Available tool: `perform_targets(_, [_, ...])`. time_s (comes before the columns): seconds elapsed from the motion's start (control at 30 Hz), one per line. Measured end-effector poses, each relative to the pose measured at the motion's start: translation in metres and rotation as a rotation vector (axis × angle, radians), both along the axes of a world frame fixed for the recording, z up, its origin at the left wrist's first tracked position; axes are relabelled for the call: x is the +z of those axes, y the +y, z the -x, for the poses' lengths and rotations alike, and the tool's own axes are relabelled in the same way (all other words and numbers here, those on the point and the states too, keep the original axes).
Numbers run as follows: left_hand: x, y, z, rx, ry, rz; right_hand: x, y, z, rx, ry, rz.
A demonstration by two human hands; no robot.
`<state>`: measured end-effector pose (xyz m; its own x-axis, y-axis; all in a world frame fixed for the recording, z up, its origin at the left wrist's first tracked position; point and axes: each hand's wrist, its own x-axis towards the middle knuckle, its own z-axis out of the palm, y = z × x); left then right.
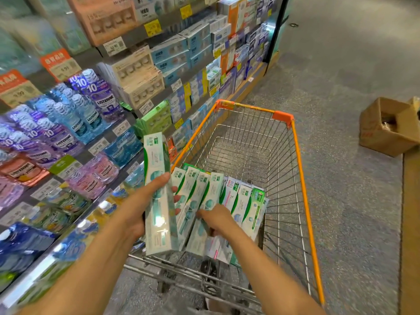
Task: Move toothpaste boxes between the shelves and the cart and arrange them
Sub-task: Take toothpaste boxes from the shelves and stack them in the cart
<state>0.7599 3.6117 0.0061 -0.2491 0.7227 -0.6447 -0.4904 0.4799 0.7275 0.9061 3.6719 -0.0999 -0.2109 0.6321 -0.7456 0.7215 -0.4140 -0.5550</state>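
Under the right hand (216, 218), whose curled fingers grip one toothpaste box (200, 233) among the row in the cart (304, 201), lift it straight out, while the left hand (141, 208) clasps a stack of boxes (156, 178) just beside.

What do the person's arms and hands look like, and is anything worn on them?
Both forearms are bare as far as the picture shows: no sleeves in view. The left hand and the right hand wear no gloves, and no watch, bracelet or ring is visible. Nails look short and unpainted where they show.
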Motion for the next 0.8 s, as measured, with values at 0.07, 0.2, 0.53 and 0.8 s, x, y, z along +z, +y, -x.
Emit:
perform_targets(0.07, [-0.003, -0.004, 0.001, 0.016, 0.007, 0.015, -0.010, 0.000, 0.013, 0.026, -0.031, 0.001])
perform_targets(0.2, [-0.010, -0.012, 0.001, 0.025, 0.006, 0.027, -0.021, 0.002, 0.021, 0.101, -0.095, 0.017])
perform_targets(0.53, [-0.017, -0.002, -0.012, -0.035, -0.042, 0.001, 0.050, 0.013, -0.016, -0.071, 0.062, -0.262])
perform_targets(0.8, [-0.021, 0.023, -0.059, -0.225, -0.106, -0.072, 0.117, -0.013, -0.025, 0.018, 0.288, -0.244])
